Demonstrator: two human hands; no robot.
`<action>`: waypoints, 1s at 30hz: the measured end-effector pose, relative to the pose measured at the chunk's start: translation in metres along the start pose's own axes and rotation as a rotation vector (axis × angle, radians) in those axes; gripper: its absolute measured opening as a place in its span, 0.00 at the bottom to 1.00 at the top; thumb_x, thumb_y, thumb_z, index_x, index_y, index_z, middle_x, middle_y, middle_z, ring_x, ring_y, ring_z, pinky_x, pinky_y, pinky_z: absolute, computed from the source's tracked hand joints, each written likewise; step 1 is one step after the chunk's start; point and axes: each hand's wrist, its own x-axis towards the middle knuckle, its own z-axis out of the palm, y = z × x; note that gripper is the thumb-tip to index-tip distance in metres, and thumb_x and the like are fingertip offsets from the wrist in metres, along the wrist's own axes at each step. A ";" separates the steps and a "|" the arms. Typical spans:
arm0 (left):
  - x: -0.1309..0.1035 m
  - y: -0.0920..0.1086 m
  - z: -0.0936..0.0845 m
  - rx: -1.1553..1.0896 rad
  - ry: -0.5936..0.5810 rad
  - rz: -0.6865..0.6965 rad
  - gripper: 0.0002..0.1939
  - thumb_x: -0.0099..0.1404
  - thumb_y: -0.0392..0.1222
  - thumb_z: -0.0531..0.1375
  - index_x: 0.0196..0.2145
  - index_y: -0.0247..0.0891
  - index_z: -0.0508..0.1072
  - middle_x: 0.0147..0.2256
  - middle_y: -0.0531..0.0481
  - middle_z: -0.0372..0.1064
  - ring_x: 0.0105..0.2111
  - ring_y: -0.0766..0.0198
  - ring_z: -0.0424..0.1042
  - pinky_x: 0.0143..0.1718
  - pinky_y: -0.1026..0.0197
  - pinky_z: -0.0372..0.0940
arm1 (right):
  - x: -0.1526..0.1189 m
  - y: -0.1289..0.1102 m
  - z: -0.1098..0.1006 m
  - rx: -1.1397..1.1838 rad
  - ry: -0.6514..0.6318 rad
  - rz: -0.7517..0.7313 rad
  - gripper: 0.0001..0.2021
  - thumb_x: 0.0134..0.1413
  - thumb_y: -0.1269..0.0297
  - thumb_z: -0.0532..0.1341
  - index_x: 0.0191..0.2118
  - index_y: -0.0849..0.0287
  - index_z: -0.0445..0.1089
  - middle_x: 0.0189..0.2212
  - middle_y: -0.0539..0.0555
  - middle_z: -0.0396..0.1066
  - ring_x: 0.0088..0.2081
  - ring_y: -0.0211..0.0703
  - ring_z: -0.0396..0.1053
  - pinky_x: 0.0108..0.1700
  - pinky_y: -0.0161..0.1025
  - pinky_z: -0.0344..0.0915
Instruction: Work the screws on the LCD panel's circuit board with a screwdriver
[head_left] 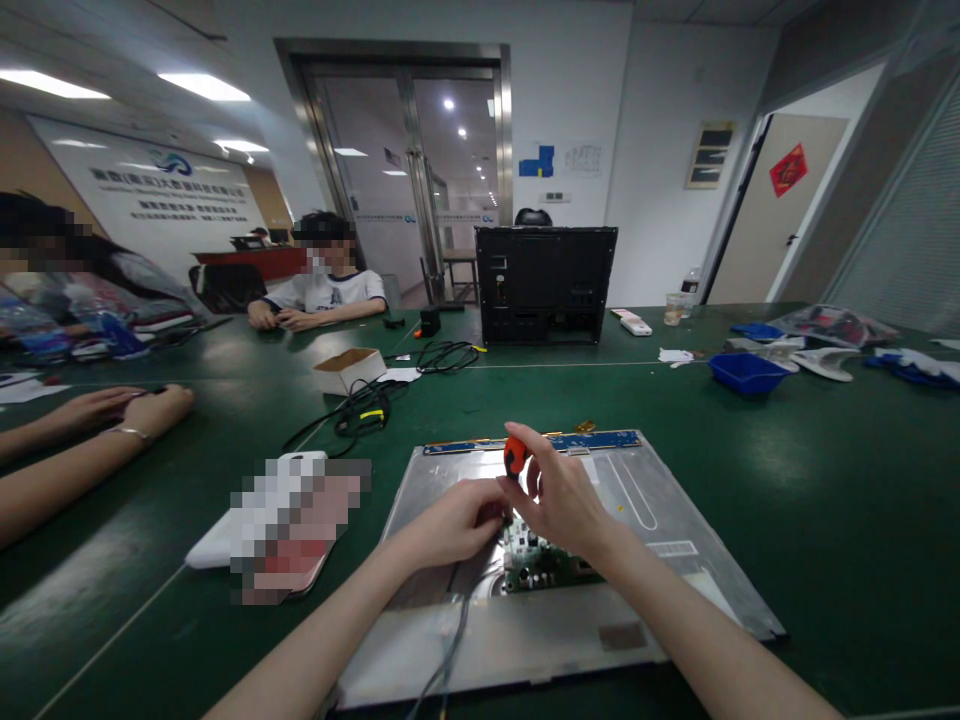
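A flat metal display panel (675, 510) lies on the green table in front of me, with a blue circuit strip (600, 441) along its far edge. On its middle sits a green circuit board (536, 565), partly covered by my hands. My right hand (566, 495) grips an upright screwdriver (515, 455) by its red and black handle; its tip is hidden. Close to the shaft, at the board's far left corner, my left hand (465, 520) has its fingers curled together, and what they hold, if anything, is hidden. Dark cables (459, 640) run from the board over the near edge.
To the left lie phones (300, 500), a white box (349, 372) and black cables (364, 410). Another person's hands (142, 410) rest at the left. A black monitor housing (551, 285) stands behind the panel; a blue tray (750, 374) sits at the right.
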 end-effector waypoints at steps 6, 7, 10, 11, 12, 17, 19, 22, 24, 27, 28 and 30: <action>0.001 -0.004 0.000 0.025 -0.001 0.004 0.07 0.58 0.30 0.55 0.33 0.37 0.70 0.29 0.52 0.69 0.28 0.63 0.65 0.31 0.63 0.61 | 0.002 -0.004 -0.004 0.037 0.012 -0.018 0.26 0.63 0.68 0.55 0.65 0.55 0.51 0.34 0.51 0.73 0.22 0.36 0.67 0.24 0.34 0.62; 0.000 -0.004 0.001 0.019 -0.002 0.006 0.07 0.58 0.30 0.55 0.34 0.37 0.71 0.29 0.51 0.69 0.29 0.63 0.66 0.32 0.63 0.61 | 0.002 -0.005 -0.004 0.047 0.008 -0.017 0.27 0.63 0.69 0.55 0.66 0.55 0.51 0.34 0.51 0.73 0.22 0.36 0.67 0.24 0.34 0.62; -0.001 -0.005 0.002 0.007 -0.010 0.008 0.09 0.58 0.30 0.55 0.35 0.37 0.72 0.30 0.50 0.70 0.30 0.61 0.67 0.33 0.62 0.62 | 0.002 -0.005 -0.004 0.059 -0.003 0.001 0.28 0.63 0.70 0.54 0.66 0.56 0.50 0.34 0.52 0.74 0.23 0.37 0.68 0.24 0.35 0.63; -0.001 -0.005 0.002 0.007 -0.014 0.008 0.09 0.58 0.31 0.55 0.35 0.37 0.72 0.31 0.50 0.70 0.30 0.61 0.67 0.34 0.62 0.62 | 0.001 -0.004 -0.004 0.058 -0.005 0.010 0.28 0.62 0.70 0.54 0.66 0.56 0.50 0.34 0.52 0.74 0.23 0.37 0.68 0.24 0.35 0.63; -0.001 -0.005 0.002 0.008 -0.017 0.007 0.09 0.58 0.31 0.55 0.35 0.37 0.73 0.31 0.50 0.71 0.30 0.61 0.67 0.34 0.62 0.62 | 0.001 -0.004 -0.004 0.057 -0.005 0.018 0.28 0.62 0.71 0.54 0.66 0.56 0.50 0.34 0.51 0.74 0.23 0.37 0.68 0.24 0.35 0.63; -0.001 -0.005 0.002 0.022 -0.012 0.010 0.09 0.58 0.30 0.54 0.35 0.37 0.72 0.30 0.51 0.70 0.29 0.62 0.66 0.32 0.62 0.61 | 0.001 -0.001 -0.002 0.023 0.012 0.002 0.27 0.63 0.70 0.56 0.65 0.55 0.50 0.33 0.49 0.72 0.22 0.36 0.66 0.24 0.34 0.63; -0.001 -0.005 0.002 0.030 -0.003 0.010 0.08 0.59 0.30 0.54 0.34 0.37 0.71 0.30 0.51 0.69 0.29 0.63 0.66 0.32 0.62 0.61 | 0.002 -0.001 -0.002 -0.002 0.021 -0.010 0.26 0.63 0.69 0.57 0.64 0.53 0.51 0.32 0.49 0.72 0.22 0.37 0.66 0.25 0.34 0.64; -0.001 -0.005 0.002 0.035 0.000 0.007 0.06 0.59 0.31 0.54 0.32 0.37 0.70 0.29 0.51 0.69 0.28 0.63 0.65 0.32 0.62 0.60 | 0.003 -0.003 -0.003 -0.010 0.026 -0.020 0.25 0.63 0.69 0.58 0.63 0.52 0.53 0.32 0.49 0.71 0.22 0.37 0.66 0.25 0.34 0.63; 0.000 -0.005 0.002 0.035 0.000 0.007 0.06 0.58 0.30 0.54 0.32 0.37 0.69 0.29 0.52 0.68 0.28 0.63 0.65 0.31 0.62 0.60 | 0.004 -0.004 -0.004 0.001 0.029 -0.028 0.24 0.63 0.68 0.57 0.63 0.52 0.53 0.32 0.49 0.71 0.22 0.36 0.65 0.24 0.34 0.63; 0.000 -0.005 0.002 0.028 -0.003 0.012 0.08 0.58 0.30 0.54 0.33 0.37 0.70 0.29 0.51 0.69 0.29 0.62 0.66 0.32 0.62 0.60 | 0.004 -0.006 -0.005 0.035 0.015 -0.037 0.26 0.63 0.69 0.55 0.65 0.54 0.52 0.34 0.51 0.72 0.22 0.37 0.66 0.24 0.35 0.64; 0.000 -0.006 0.002 0.024 -0.007 0.015 0.08 0.57 0.29 0.54 0.34 0.37 0.70 0.30 0.51 0.70 0.29 0.62 0.66 0.32 0.62 0.60 | 0.004 -0.006 -0.006 0.048 0.007 -0.038 0.27 0.63 0.69 0.55 0.66 0.55 0.50 0.35 0.52 0.73 0.23 0.37 0.67 0.25 0.35 0.64; 0.000 -0.007 0.002 0.022 -0.017 0.024 0.10 0.57 0.29 0.54 0.35 0.37 0.71 0.30 0.51 0.70 0.29 0.62 0.67 0.33 0.62 0.61 | 0.003 -0.005 -0.005 0.061 -0.005 -0.033 0.28 0.63 0.71 0.54 0.67 0.55 0.49 0.37 0.54 0.74 0.24 0.38 0.68 0.26 0.35 0.66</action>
